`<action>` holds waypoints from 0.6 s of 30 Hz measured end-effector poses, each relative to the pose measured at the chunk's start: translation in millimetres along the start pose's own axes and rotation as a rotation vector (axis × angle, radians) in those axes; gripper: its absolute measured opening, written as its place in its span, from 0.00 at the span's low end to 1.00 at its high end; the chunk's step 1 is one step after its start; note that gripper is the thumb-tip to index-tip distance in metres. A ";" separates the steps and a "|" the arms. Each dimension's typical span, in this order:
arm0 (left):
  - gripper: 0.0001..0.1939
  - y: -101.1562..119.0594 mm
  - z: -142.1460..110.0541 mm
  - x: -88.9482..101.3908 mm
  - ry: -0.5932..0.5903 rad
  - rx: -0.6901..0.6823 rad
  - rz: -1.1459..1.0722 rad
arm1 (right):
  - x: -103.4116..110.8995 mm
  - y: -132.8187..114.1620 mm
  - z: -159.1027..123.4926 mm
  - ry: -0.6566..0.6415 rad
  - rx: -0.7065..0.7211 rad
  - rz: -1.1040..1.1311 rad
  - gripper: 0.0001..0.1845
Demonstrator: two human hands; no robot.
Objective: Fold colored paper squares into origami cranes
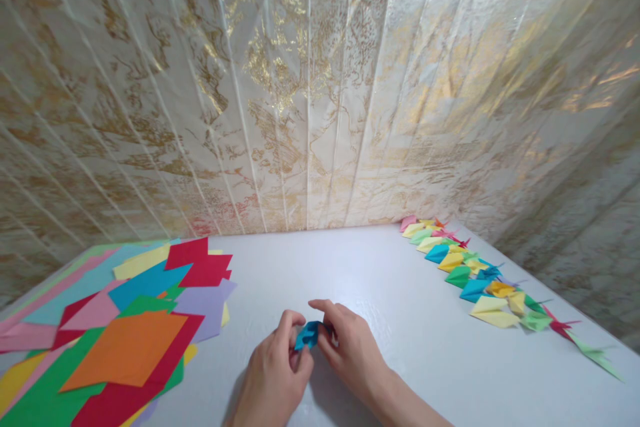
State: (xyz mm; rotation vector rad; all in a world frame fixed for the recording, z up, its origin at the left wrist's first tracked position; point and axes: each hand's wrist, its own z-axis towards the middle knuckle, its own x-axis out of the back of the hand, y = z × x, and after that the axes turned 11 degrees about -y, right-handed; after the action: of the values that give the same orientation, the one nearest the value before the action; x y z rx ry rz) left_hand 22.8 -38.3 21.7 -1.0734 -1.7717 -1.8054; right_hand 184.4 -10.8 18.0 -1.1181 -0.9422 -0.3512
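A small piece of folded blue paper is held between both hands, low in the middle of the head view and just over the white table. My left hand pinches its left side with thumb and fingers. On the other side, my right hand grips the paper's right end between thumb and curled fingers, its index finger raised and reaching left above it. The fingers cover much of the paper, so its full shape is hidden.
Loose coloured paper sheets lie overlapping on the left of the white table. Folded paper figures in several colours stand in rows along the right edge. Behind the table rises a white and gold patterned covering.
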 end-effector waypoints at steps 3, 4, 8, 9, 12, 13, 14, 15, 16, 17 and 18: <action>0.13 -2.1 0.8 -0.3 -0.007 0.030 -0.024 | -0.1 -2.0 -1.2 0.003 0.017 -0.047 0.24; 0.12 -2.3 1.1 -0.2 -0.010 0.035 -0.036 | -0.2 -2.5 -1.5 0.008 0.024 -0.057 0.25; 0.08 -2.3 1.7 0.4 -0.006 0.006 -0.082 | 0.2 -5.6 -1.7 0.026 0.056 -0.088 0.26; 0.08 -2.5 1.5 0.3 -0.008 0.001 -0.084 | 0.7 -6.5 -1.5 0.023 0.055 -0.089 0.26; 0.12 -3.9 0.5 -0.8 -0.017 0.005 -0.082 | 2.4 -9.2 -0.4 0.011 0.032 -0.070 0.24; 0.13 -4.6 0.2 -1.6 -0.018 0.002 -0.086 | 3.0 -9.7 -0.1 0.008 0.025 -0.061 0.23; 0.14 -5.4 0.0 -2.4 -0.021 -0.004 -0.091 | 3.6 -10.1 0.3 0.005 0.020 -0.052 0.23; 0.14 -6.2 0.0 -3.3 -0.024 -0.010 -0.098 | 4.0 -10.3 0.6 0.004 0.015 -0.046 0.23; 0.14 -7.2 0.0 -4.1 -0.029 -0.015 -0.107 | 4.4 -10.4 0.8 0.003 0.008 -0.041 0.24; 0.14 -8.1 0.2 -4.7 -0.031 -0.014 -0.115 | 4.7 -10.4 1.0 -0.001 0.000 -0.033 0.24; 0.13 -9.1 0.5 -5.1 -0.032 -0.011 -0.123 | 5.0 -10.4 1.2 -0.006 -0.008 -0.022 0.24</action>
State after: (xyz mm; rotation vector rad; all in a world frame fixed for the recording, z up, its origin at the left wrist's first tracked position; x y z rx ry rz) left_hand 19.4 -37.9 11.8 -1.0239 -1.8865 -1.8804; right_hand 179.8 -13.3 28.4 -1.1178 -0.9600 -0.3699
